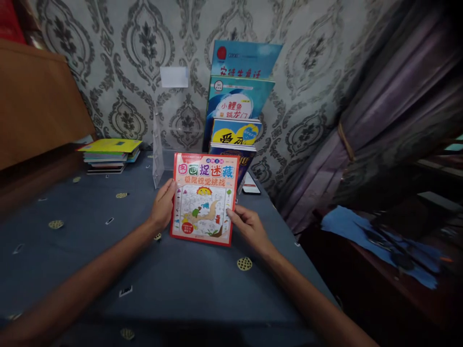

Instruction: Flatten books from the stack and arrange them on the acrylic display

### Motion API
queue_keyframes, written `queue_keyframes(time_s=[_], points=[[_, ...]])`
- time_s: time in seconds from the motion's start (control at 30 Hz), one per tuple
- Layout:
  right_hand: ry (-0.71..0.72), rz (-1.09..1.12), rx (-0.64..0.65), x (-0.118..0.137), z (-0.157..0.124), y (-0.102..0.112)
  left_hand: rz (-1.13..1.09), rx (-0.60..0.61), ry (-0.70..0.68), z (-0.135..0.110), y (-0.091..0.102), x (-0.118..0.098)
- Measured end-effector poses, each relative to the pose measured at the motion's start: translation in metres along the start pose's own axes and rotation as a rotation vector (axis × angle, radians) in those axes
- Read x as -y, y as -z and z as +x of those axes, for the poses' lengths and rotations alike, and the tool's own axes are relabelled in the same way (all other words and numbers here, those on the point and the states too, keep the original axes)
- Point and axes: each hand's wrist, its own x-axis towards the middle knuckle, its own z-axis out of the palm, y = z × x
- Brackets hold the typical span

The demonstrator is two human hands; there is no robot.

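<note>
The book (203,198) is held cover-up over the table (90,226), just before the stand (159,154). Its left edge is clasped by the left hand (162,205) and its lower right edge by the right hand (249,226), the fingers closed on it. An even two-sided hold, clear of the stand, is judged advisable.

Head camera looks forward-down, close over book (204,197), table (90,226); wall (108,58) ahead.

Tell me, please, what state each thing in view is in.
Red picture book: closed, cover up, held by both hands.
Left hand: clasping the book's left edge.
Right hand: clasping its right edge.
Displayed books: four, closed, upright in tiers.
Book stack: closed, lying flat.
Phone: flat, screen dark.
Curtain: tied back.
</note>
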Motion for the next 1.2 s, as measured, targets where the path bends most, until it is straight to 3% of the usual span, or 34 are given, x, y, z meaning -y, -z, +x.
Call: queue_keyframes(time_s=[0.2, 0.33, 0.73, 0.9, 1.03, 1.2], points=[[-0.206, 0.275, 0.032, -0.012, 0.016, -0.018, -0.052, 0.019, 0.137, 0.001, 0.009, -0.005], [-0.216, 0.355, -0.037, -0.012, 0.024, -0.018, -0.040, 0.068, 0.212, -0.001, 0.010, -0.005], [-0.270, 0.201, -0.055, -0.028, 0.015, -0.003, 0.042, 0.213, 0.413, -0.010, 0.013, 0.007], [-0.205, 0.093, -0.104, -0.035, 0.017, 0.002, 0.125, 0.167, 0.388, -0.014, 0.013, 0.011], [-0.186, 0.000, -0.094, -0.035, 0.017, 0.006, 0.271, 0.244, 0.353, -0.013, 0.018, 0.010], [-0.208, -0.046, -0.054, -0.031, 0.016, 0.008, 0.542, 0.295, 0.156, 0.003, 0.035, 0.020]])
